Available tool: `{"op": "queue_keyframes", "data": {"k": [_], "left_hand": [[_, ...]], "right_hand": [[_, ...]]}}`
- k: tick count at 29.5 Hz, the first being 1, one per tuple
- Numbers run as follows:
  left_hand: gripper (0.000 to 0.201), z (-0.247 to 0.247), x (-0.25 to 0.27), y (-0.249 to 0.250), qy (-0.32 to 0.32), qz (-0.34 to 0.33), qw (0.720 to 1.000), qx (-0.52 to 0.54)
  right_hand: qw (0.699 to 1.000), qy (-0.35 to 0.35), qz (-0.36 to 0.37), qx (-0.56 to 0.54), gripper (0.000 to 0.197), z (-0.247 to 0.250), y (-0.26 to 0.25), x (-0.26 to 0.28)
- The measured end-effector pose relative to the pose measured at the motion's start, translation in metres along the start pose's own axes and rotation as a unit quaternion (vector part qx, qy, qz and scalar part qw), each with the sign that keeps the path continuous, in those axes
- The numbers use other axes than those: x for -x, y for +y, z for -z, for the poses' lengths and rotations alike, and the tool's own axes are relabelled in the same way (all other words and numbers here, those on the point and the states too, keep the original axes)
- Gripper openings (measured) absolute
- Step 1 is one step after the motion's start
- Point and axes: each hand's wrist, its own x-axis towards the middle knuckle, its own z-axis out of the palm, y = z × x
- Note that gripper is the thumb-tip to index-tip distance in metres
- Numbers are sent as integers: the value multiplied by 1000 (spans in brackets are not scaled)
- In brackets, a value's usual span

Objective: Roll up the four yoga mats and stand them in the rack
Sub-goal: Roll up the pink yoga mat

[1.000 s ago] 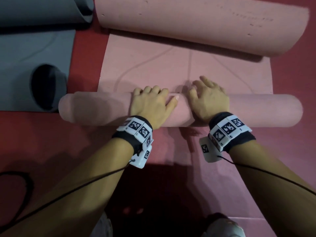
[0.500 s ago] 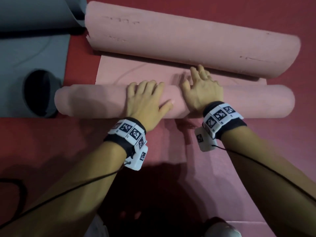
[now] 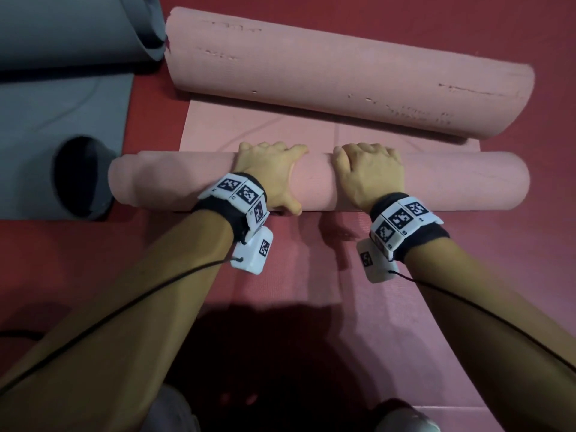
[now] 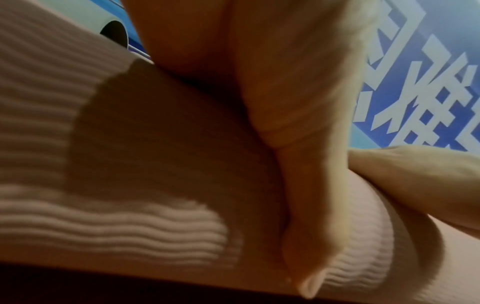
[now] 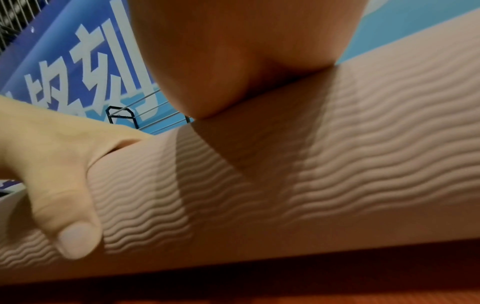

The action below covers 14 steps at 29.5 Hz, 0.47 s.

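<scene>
A pink yoga mat lies across the red floor, its near end wound into a tight roll (image 3: 467, 182) and its far end curled into a fatter loose roll (image 3: 343, 79). A short flat strip (image 3: 280, 132) lies between them. My left hand (image 3: 268, 169) grips the near roll at its middle, fingers curled over the far side and thumb down the near side. My right hand (image 3: 367, 173) grips it just to the right, fingers hooked over the top. Both wrist views show the ribbed roll (image 4: 78, 226) (image 5: 363, 164) under the palms.
A grey mat (image 3: 62, 113) lies to the left, with a curled near end (image 3: 81, 179) and a bigger roll (image 3: 78, 26) behind it. A darker red mat (image 3: 374, 307) runs under my forearms. A black wire rack (image 5: 122, 115) stands far off by a blue wall.
Both hands went from lying stretched over the near roll to curling round it, with the left thumb dropping to the near side. The flat strip is shorter than a second ago.
</scene>
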Motion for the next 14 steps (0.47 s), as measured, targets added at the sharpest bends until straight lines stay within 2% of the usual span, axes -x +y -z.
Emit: {"op": "queue_keyframes", "data": {"k": [6,11,14], "left_hand": [[105,5,16,-2,-37,-17,999,28],[104,-7,39,5,-115,-20,991,63],[105,-9,41,6,-151,-19,983,101]], "right_hand": [[1000,-30,-4,-5,61,1,-3,21],[999,41,5,-4,46,-7,-9,73],[997,74,22,-12,41,-12,-9,87]]}}
